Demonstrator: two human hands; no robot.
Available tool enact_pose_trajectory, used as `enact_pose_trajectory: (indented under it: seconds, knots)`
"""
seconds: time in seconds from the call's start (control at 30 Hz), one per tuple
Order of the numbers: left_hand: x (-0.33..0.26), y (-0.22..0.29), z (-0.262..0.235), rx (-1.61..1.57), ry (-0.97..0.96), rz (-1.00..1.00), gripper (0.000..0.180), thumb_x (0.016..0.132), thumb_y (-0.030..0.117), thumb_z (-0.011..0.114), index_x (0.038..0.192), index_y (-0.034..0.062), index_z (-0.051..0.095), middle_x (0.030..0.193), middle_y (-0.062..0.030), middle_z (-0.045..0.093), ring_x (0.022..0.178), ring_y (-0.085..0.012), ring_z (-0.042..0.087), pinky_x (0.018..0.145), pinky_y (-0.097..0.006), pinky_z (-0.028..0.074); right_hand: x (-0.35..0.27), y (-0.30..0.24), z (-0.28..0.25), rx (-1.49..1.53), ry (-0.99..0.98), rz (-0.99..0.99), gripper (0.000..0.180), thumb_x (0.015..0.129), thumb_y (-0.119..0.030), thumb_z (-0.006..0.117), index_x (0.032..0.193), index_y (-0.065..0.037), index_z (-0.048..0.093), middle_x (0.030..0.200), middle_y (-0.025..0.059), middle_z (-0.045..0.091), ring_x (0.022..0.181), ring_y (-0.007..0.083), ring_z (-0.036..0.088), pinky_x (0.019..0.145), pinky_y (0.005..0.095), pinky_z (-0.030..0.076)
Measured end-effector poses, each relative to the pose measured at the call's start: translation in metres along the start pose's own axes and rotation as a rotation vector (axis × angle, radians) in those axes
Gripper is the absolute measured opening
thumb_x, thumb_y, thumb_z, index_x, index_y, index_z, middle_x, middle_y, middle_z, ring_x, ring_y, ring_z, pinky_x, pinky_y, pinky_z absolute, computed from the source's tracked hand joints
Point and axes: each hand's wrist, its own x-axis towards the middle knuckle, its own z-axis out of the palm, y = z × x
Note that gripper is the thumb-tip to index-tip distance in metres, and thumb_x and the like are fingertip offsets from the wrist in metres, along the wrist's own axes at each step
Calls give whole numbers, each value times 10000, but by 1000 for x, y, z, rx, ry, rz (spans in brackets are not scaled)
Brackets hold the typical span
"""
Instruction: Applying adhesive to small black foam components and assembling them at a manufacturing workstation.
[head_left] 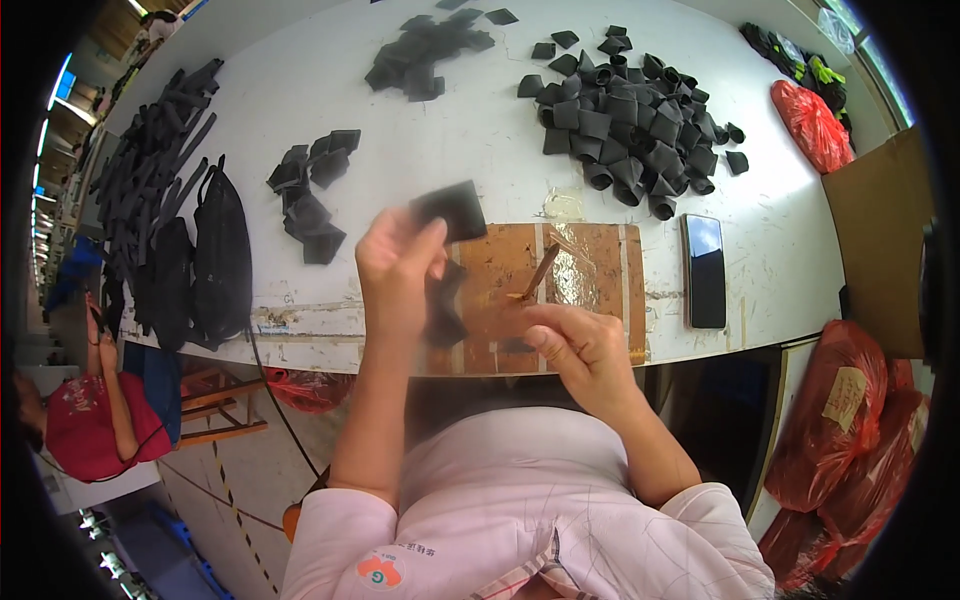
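My left hand is closed on a black square patch of sheet material, raised over the edge of a worn brown board. Another black piece, blurred, lies at the board's left side beneath my left forearm. My right hand is pinched over the near right part of the board. From its fingertips a thin brown stick slants up and away; its lower end is smeared by motion. Clear shiny tape crosses the board behind the stick.
A large heap of folded black pieces lies at the far right. Flat black patches and more patches sit far and left. Black strips cover the left end. A phone is right of the board; red bags stand beyond.
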Motion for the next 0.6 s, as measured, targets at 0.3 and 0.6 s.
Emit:
enact_pose_trajectory:
  seconds: [0.3,0.6]
  knots:
    - [-100,-11,26,-322,-211,-229,194,773,112,619,904,16,511,766,-70,573,596,-108,535,527,-217,423,-2,-6,16,851,106,208,164,826,-110,573,889,41,565,825,76,598,664,94,577,579,225,496]
    - [-74,2,15,-567,-557,-560,248,846,246,540,901,4,554,732,-51,571,605,-112,528,538,-216,403,-3,5,-12,895,-175,153,349,762,-89,645,1068,-10,495,861,36,599,729,68,553,632,172,443]
